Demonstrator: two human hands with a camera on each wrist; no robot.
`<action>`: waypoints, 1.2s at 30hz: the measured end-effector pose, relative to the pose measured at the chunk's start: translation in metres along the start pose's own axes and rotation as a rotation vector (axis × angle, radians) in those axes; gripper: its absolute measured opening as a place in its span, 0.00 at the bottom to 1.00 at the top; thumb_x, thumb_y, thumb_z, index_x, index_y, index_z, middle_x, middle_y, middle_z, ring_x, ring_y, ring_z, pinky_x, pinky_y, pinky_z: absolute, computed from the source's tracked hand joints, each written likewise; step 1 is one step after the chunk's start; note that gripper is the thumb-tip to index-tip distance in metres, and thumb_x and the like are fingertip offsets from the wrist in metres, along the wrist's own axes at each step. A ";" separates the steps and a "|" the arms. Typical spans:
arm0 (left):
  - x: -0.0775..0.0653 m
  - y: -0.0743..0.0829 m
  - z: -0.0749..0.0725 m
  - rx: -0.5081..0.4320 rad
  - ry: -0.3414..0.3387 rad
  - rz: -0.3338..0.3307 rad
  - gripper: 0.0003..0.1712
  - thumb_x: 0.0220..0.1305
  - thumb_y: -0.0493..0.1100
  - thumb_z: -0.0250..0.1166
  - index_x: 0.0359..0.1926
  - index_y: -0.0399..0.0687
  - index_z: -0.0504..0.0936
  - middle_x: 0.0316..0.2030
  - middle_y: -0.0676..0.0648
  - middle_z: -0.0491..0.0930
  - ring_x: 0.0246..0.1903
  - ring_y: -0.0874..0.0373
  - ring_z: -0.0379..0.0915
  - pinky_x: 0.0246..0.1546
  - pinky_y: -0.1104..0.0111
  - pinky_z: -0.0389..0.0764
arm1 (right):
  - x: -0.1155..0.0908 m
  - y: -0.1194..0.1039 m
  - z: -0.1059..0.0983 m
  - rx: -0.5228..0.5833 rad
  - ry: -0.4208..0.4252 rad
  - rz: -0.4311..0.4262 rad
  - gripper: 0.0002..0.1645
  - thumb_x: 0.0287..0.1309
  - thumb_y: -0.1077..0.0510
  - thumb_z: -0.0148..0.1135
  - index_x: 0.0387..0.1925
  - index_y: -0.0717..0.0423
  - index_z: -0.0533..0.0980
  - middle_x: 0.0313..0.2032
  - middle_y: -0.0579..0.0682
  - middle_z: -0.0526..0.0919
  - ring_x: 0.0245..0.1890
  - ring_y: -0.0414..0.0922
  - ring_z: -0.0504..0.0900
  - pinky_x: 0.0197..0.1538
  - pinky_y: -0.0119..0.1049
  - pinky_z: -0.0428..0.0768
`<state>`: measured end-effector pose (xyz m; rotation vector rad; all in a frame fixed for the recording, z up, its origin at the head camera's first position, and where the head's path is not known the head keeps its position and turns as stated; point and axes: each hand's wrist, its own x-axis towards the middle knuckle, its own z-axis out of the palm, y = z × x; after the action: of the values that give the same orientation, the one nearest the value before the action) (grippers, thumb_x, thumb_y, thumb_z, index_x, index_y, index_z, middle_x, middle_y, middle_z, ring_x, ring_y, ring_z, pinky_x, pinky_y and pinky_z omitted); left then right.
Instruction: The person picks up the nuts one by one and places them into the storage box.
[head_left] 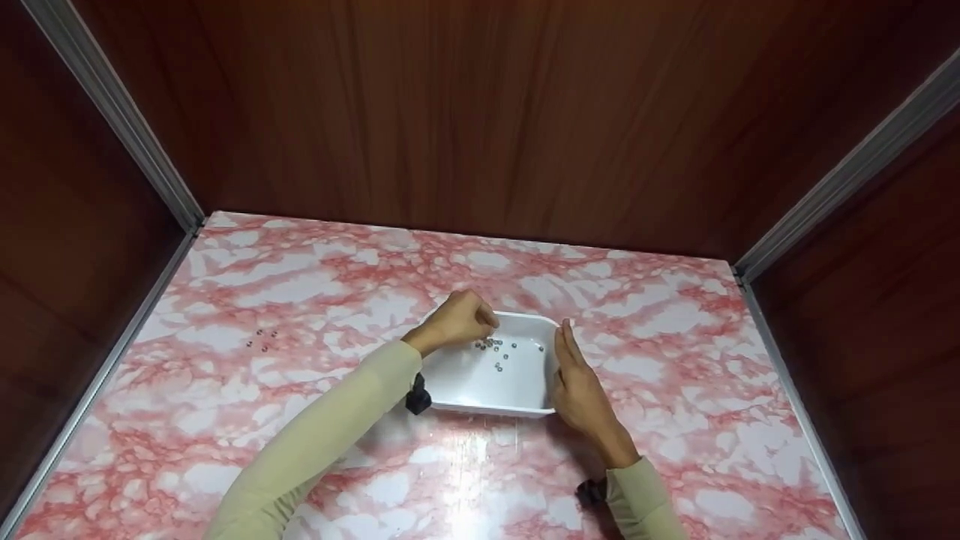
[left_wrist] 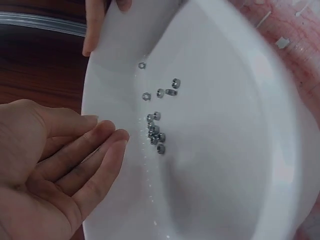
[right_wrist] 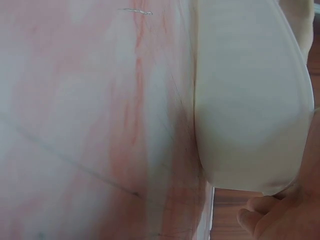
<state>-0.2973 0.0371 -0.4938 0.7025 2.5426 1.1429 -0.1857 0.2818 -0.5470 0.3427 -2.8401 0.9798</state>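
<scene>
A white plastic tray [head_left: 487, 390] stands on the table with several small metal nuts [head_left: 505, 356] scattered on its floor. Over the tray's far left part is my left hand [head_left: 459, 319], its fingers loosely bent above the nuts. In the left wrist view that hand [left_wrist: 65, 170] has thumb and fingertips close together, with nothing visible between them. My right hand [head_left: 581, 390] holds the tray's right side at the rim. The right wrist view shows some of its fingers [right_wrist: 260, 212] bent by the tray's wall [right_wrist: 250, 110].
Several more nuts [head_left: 264, 349] lie apart on the left of the red-and-white marbled table [head_left: 660, 322]. Dark wooden panels [head_left: 480, 120] with metal edge strips [head_left: 847, 165] enclose the back and both sides.
</scene>
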 end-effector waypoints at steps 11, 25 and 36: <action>-0.031 0.001 -0.026 0.044 0.135 -0.065 0.12 0.69 0.40 0.67 0.47 0.40 0.92 0.45 0.43 0.91 0.45 0.51 0.85 0.53 0.57 0.86 | 0.000 0.001 0.001 0.013 0.012 -0.001 0.37 0.73 0.71 0.43 0.80 0.70 0.50 0.85 0.61 0.44 0.82 0.59 0.56 0.67 0.50 0.78; -0.114 -0.066 -0.070 0.009 0.363 -0.073 0.12 0.70 0.37 0.63 0.42 0.36 0.92 0.47 0.37 0.87 0.52 0.41 0.84 0.58 0.48 0.86 | 0.000 0.005 0.007 0.018 0.026 -0.075 0.36 0.72 0.73 0.41 0.79 0.73 0.51 0.83 0.67 0.45 0.78 0.64 0.63 0.36 0.35 0.70; -0.183 -0.116 -0.098 0.090 0.530 -0.233 0.20 0.74 0.40 0.62 0.61 0.35 0.84 0.52 0.30 0.87 0.46 0.35 0.87 0.52 0.45 0.87 | 0.001 0.003 0.002 0.029 0.025 -0.028 0.37 0.71 0.72 0.42 0.80 0.71 0.50 0.84 0.63 0.44 0.82 0.61 0.55 0.69 0.53 0.77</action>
<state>-0.2204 -0.1872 -0.5094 0.1117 3.0185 1.2691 -0.1871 0.2831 -0.5501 0.3703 -2.7936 1.0137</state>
